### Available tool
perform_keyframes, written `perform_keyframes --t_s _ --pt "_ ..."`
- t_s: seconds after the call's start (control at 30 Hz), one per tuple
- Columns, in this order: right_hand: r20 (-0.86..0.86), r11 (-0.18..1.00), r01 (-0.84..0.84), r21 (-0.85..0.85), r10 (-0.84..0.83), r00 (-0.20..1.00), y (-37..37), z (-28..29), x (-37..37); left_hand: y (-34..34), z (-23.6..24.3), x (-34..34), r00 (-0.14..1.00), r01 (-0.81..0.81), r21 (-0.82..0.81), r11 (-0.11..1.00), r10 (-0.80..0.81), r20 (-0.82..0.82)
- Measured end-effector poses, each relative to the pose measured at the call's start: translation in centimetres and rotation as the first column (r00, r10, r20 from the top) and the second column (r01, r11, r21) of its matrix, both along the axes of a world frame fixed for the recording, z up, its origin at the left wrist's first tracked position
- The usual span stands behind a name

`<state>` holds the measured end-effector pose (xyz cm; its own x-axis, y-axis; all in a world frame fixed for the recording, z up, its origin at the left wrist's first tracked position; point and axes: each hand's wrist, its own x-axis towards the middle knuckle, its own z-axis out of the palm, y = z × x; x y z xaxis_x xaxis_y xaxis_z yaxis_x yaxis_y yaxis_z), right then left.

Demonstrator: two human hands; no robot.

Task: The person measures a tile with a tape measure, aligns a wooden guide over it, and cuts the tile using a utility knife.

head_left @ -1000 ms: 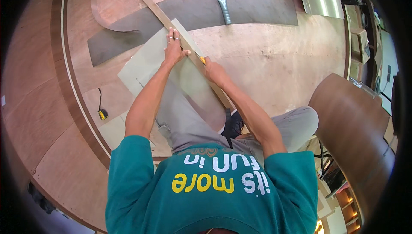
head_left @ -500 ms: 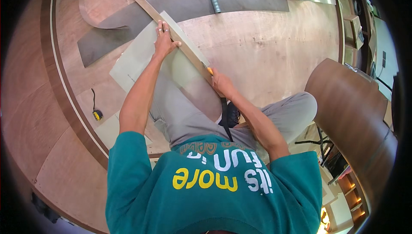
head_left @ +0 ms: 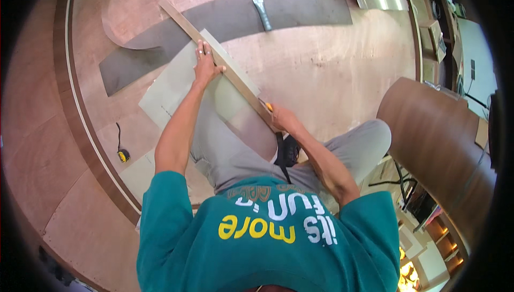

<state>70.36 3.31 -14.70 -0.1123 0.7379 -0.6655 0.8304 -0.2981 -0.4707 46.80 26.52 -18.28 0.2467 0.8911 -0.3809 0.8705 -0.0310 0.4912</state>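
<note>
- Wooden strip (head_left: 235,81) is lying across the pale sheet (head_left: 168,88), slanting from about half past ten down towards half past four; its upper end is overlapping the dark grey sheet (head_left: 305,8).
- The left hand (head_left: 205,68) is pressing the strip from above, thumb standing apart from the fingers. It is bearing nearer the upper end, so uneven pressure could be letting the lower end swivel.
- The right hand (head_left: 284,119), at four o'clock from the left, is curling around a yellow knife (head_left: 269,107). Its tip is sitting beside the strip's edge; whether it is touching, I cannot tell.
- Tilting the knife could be sending the blade over the strip or off its line.
- The shoe (head_left: 292,152) and black strap (head_left: 280,150) are lying around six o'clock from the right hand; pulling too hard could be risking a slip into them.
- The pale sheet is also overlapping the dark one, so uneven support could be making it shift.
</note>
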Motion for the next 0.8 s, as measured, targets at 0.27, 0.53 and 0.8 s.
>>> perform_keyframes --t_s 0.27,0.53,0.8 --pt "-0.095 0.976 0.117 0.183 -0.101 0.99 12.8 4.2 -1.9 0.1 0.9 0.0 0.999 -0.031 -0.039 0.999 0.03 -0.028" --pt "-0.248 0.931 0.207 0.3 -0.133 0.96 23.4 -1.1 -10.2 0.4 0.3 -0.3 0.997 0.001 -0.033 0.999 -0.004 -0.079" --pt "-0.218 0.936 0.21 0.282 -0.151 0.964 25.4 -2.3 -11.0 0.1 1.2 0.3 0.999 -0.025 -0.095 0.995 0.021 -0.042"
